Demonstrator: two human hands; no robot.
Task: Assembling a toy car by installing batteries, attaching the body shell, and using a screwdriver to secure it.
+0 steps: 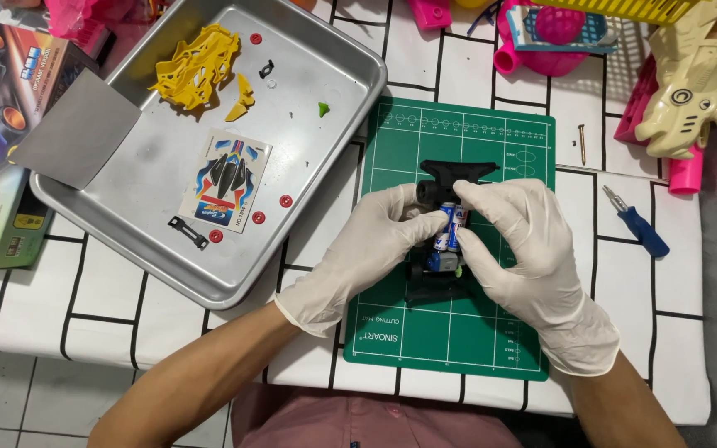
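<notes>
Your left hand [358,253] and right hand [524,257], both gloved, close their fingertips on the batteries [450,228] seated in the black toy-car chassis [446,282]. Beneath your fingers, the chassis rests on the green cutting mat [458,340], apparently for steadiness.

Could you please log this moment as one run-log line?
left hand: steadies black toy car chassis | right hand: fingers on batteries | chassis on green cutting mat | blue screwdriver idle

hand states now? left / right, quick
Left hand: closed, fingers gripping the black toy car chassis at its side.
Right hand: closed, fingertips pinching the batteries seated in the chassis.
</notes>
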